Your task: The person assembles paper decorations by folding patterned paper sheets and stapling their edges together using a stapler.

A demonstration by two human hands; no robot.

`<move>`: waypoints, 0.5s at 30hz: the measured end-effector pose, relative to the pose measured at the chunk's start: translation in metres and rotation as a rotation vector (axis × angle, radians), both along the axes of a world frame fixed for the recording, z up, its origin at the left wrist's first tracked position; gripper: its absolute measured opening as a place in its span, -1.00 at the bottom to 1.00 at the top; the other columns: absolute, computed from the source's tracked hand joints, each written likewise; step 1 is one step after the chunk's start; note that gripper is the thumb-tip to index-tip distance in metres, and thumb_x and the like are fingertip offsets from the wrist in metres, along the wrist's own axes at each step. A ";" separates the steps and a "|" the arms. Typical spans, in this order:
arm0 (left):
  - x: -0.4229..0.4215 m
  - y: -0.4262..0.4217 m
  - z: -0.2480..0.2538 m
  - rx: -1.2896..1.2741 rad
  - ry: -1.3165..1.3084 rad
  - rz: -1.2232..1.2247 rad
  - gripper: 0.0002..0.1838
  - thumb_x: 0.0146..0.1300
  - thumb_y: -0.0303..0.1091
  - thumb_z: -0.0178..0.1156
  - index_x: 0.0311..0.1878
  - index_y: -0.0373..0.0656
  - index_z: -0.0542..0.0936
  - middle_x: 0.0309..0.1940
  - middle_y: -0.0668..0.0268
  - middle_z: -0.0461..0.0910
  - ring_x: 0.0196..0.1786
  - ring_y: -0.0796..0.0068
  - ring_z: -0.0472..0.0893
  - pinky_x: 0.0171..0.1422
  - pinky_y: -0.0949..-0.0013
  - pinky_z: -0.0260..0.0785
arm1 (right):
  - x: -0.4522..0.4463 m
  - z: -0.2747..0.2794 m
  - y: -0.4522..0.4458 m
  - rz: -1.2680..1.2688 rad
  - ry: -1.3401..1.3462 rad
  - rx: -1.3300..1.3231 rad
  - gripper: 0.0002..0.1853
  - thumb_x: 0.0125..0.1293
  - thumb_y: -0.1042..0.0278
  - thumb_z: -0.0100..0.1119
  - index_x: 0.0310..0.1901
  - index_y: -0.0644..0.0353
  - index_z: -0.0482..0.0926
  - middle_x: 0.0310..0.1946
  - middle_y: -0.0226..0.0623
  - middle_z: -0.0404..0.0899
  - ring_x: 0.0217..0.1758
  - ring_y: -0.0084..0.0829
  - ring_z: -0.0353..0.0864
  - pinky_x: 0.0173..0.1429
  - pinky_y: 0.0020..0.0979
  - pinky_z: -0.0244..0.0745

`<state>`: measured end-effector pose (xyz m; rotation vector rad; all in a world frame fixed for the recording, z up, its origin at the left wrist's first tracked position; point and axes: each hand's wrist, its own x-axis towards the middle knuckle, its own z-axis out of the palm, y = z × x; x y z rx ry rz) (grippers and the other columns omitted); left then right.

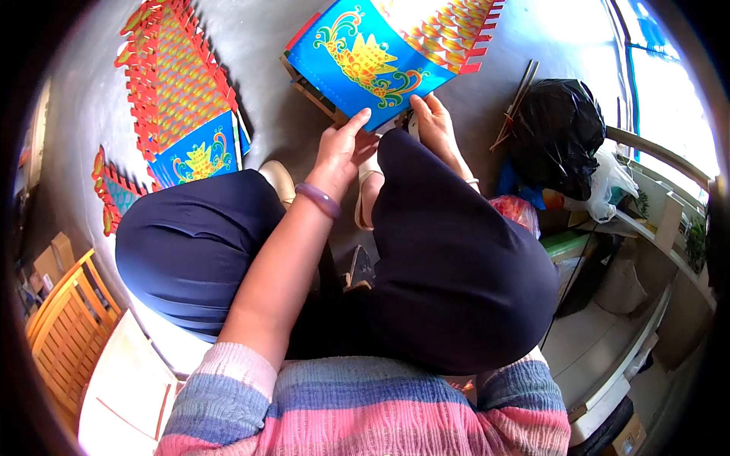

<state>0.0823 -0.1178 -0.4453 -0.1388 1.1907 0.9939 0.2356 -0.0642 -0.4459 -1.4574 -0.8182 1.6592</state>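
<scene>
A bright blue panel [357, 57] printed with a gold and green scroll motif hangs in front of my knees, joined to a red-and-yellow scale-patterned piece [445, 30] with a notched red edge. My left hand [344, 148] grips its lower corner, thumb on the printed face and fingers underneath. At the lower right edge my right hand [436, 131] pinches it, thumb on top; its other fingers are partly hidden. A wooden-looking strip [315, 95] shows along the panel's left underside. The far end of the piece leaves the view at the top.
A similar scale-patterned piece [186, 83] with a blue end lies on the grey floor at left, beside a smaller teal-and-red piece [118, 194]. Thin sticks [517, 102] and a black plastic bag [559, 133] are at right. A slatted wooden chair [72, 327] stands lower left.
</scene>
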 end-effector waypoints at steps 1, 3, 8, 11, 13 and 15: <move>-0.001 0.003 0.001 0.024 0.039 0.005 -0.67 0.05 -0.20 0.40 -0.20 -0.14 0.53 -0.38 0.32 0.57 -0.41 0.44 0.56 -0.32 0.37 0.46 | 0.000 0.000 0.001 -0.006 -0.011 -0.011 -0.72 0.36 0.41 0.00 0.02 0.37 0.49 -0.07 -0.25 0.58 -0.04 -0.52 0.50 0.08 -0.48 0.38; -0.004 0.010 0.002 0.070 0.115 0.014 -0.70 0.03 -0.29 0.41 -0.22 -0.13 0.53 -0.41 0.34 0.57 -0.44 0.48 0.55 -0.39 0.43 0.44 | 0.000 -0.005 0.004 0.004 -0.051 0.023 -0.73 0.35 0.39 0.01 0.00 0.36 0.50 -0.09 -0.27 0.59 -0.06 -0.53 0.50 0.07 -0.48 0.36; -0.012 0.020 0.010 0.101 0.251 -0.037 -0.75 -0.01 -0.45 0.39 -0.26 -0.12 0.55 -0.44 0.40 0.58 -0.51 0.59 0.52 -0.50 0.57 0.34 | 0.002 -0.017 0.008 0.076 -0.122 0.073 -0.72 0.40 0.33 -0.01 0.05 0.29 0.47 -0.16 -0.32 0.59 -0.19 -0.57 0.53 -0.11 -0.52 0.46; -0.012 0.022 0.009 0.079 0.300 -0.065 -0.76 -0.01 -0.47 0.39 -0.26 -0.12 0.55 -0.43 0.40 0.58 -0.52 0.60 0.50 -0.51 0.58 0.32 | 0.005 -0.023 0.008 0.088 -0.084 0.037 -0.69 0.40 0.32 -0.01 0.09 0.28 0.43 -0.22 -0.32 0.59 -0.26 -0.56 0.53 -0.18 -0.52 0.45; -0.012 0.022 0.007 0.099 0.322 -0.076 -0.76 -0.01 -0.49 0.39 -0.26 -0.13 0.55 -0.43 0.40 0.58 -0.53 0.62 0.49 -0.51 0.59 0.32 | 0.005 -0.020 0.006 0.071 -0.268 0.111 -0.53 0.28 0.30 0.13 0.19 0.31 0.35 -0.08 -0.23 0.57 -0.06 -0.47 0.51 0.04 -0.46 0.38; -0.013 0.022 0.007 0.112 0.329 -0.075 -0.76 -0.02 -0.50 0.38 -0.27 -0.14 0.55 -0.43 0.39 0.58 -0.53 0.63 0.49 -0.50 0.59 0.31 | 0.014 -0.018 0.001 0.096 -0.429 0.087 -0.35 0.16 0.27 0.25 0.26 0.31 0.27 -0.01 -0.16 0.55 0.03 -0.40 0.51 0.13 -0.41 0.37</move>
